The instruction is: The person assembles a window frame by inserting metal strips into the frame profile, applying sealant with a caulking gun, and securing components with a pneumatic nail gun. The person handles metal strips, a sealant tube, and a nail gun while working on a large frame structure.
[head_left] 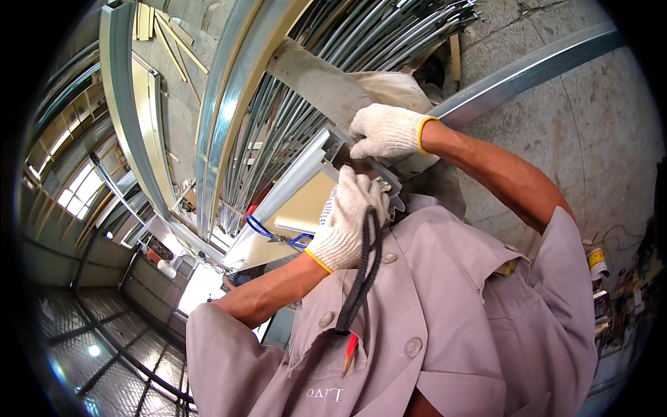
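Observation:
Both hands wear white knit gloves with yellow cuffs. My left hand is closed against the near side of a grey metal profile, its fingertips bent over the edge. On the far side, my right hand curls its fingers around the upper edge of the same profile. The palms and part of the profile between the hands are hidden. Blue-handled scissors lie on a pale panel beside my left wrist. A black strap hangs in front of my left glove.
Long shiny metal channels run along the left. A bundle of thin metal rods lies beyond my hands. Another long beam stretches over the concrete floor to the right. Wooden strips lie at the far left.

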The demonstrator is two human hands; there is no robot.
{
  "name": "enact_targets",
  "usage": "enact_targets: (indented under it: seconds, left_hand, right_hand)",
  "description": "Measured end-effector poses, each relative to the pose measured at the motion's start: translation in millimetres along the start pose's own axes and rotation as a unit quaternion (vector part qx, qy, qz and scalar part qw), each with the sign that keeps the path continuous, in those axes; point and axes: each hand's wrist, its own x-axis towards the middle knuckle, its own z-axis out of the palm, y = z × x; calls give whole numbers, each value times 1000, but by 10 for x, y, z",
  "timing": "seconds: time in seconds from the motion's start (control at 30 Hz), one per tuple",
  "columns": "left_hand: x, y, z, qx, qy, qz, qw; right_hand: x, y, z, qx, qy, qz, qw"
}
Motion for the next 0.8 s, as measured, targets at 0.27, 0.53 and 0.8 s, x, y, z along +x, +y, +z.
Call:
enact_targets:
  seconds: [0.27,0.53,0.8]
  left_hand:
    - [14,14,52,-20,3,-19,1000]
    - [-61,4,62,12,33,8,999]
    - [32,-36,-31,-29,-15,11,999]
  right_hand:
    - [4,9,20,-2,-8,12,1000]
    - [3,40,45,-4,20,-4,1000]
    - [-7,-21,-6,11,-8,29,999]
